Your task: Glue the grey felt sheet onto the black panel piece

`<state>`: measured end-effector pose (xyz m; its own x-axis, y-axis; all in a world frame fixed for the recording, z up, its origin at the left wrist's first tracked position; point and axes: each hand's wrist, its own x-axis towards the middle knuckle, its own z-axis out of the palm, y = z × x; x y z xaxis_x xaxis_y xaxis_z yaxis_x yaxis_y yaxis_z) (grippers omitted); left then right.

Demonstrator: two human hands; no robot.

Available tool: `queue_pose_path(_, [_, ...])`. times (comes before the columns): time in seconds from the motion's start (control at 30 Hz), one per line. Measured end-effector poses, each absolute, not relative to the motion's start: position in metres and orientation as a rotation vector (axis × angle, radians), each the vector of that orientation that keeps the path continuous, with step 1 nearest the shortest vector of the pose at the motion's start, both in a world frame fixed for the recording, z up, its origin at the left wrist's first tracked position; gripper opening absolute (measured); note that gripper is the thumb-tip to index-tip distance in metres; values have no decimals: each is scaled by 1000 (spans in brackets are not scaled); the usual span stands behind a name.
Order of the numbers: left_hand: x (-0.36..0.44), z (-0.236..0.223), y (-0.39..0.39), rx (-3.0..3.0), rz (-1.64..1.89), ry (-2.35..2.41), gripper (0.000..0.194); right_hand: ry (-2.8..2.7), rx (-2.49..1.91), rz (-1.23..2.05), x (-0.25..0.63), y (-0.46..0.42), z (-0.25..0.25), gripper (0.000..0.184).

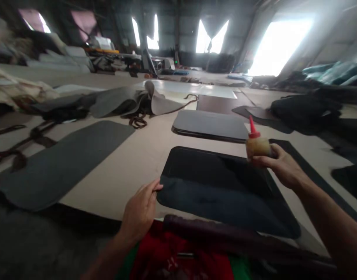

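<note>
A black rounded-corner panel (213,190) lies flat on the table right in front of me. My left hand (141,206) is at its left edge, fingers closed together against the rim. Over the panel's far right corner my right hand (279,163) grips a squeeze bottle (257,147) of yellowish-brown content with a red pointed nozzle. The bottle is upright with its nozzle up. Behind the black panel lies a stack of grey rounded panels (210,123).
A long dark grey sheet (70,163) lies on the left. Beyond it are curled grey sheets (131,99) and brown cord (138,121). Dark material (306,111) is heaped at the right, and a dark strip (318,179) runs beneath my right forearm. A rolled dark edge (213,231) lies nearest my body.
</note>
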<state>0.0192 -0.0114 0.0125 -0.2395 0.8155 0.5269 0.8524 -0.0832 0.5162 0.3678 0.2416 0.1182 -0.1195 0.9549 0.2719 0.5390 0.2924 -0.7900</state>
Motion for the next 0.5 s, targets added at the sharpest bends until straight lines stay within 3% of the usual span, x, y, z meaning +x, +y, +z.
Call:
queue_pose_path(0.2, [25, 10, -16, -1803, -1475, -1970, 23, -1961, -1328, 902, 359, 175, 118, 58])
queue_pose_path(0.4, [27, 10, -11, -1730, -1398, -2048, 24, -2175, -1176, 1122, 320, 140, 114, 45])
queue_pose_path(0.5, [29, 12, -10, -1729, -1313, -2084, 30, -2217, -1118, 991, 297, 129, 117, 40])
